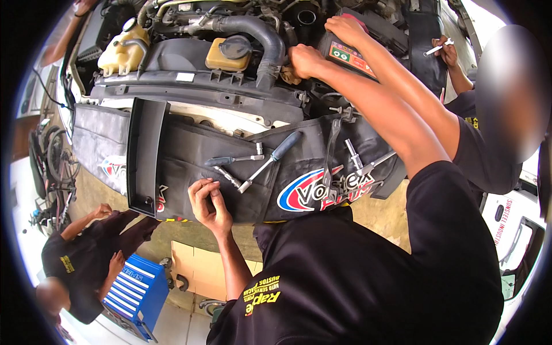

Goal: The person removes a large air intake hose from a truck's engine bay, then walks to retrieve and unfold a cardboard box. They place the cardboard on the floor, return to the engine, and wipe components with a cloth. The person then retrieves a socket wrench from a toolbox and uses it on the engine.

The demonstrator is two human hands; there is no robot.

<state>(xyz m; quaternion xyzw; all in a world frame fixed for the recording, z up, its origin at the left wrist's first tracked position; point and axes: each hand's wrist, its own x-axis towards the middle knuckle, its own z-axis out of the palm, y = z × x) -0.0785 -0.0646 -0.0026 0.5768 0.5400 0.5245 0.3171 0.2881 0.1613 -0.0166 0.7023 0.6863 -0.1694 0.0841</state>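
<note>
My right hand (306, 61) reaches across the engine bay and is closed beside the car battery (352, 56), which has a dark case and a red and green label. What its fingers grip is hidden. My left hand (210, 206) hovers over the front edge of the black fender cover (195, 146), loosely curled around nothing visible. Just beyond it lie a ratchet (270, 161) with a blue-grey handle and a smaller ratchet (236, 159). A socket on an extension (351, 153) and a dark metal strap bracket (332, 144) rest farther right.
A co-worker's hand (345, 27) is on the battery's far end; their other hand (447, 53) holds a wrench (438, 48). A long black tray-like panel (148, 155) lies across the cover. Another person (86, 264) stands lower left near a blue tool cabinet (135, 290).
</note>
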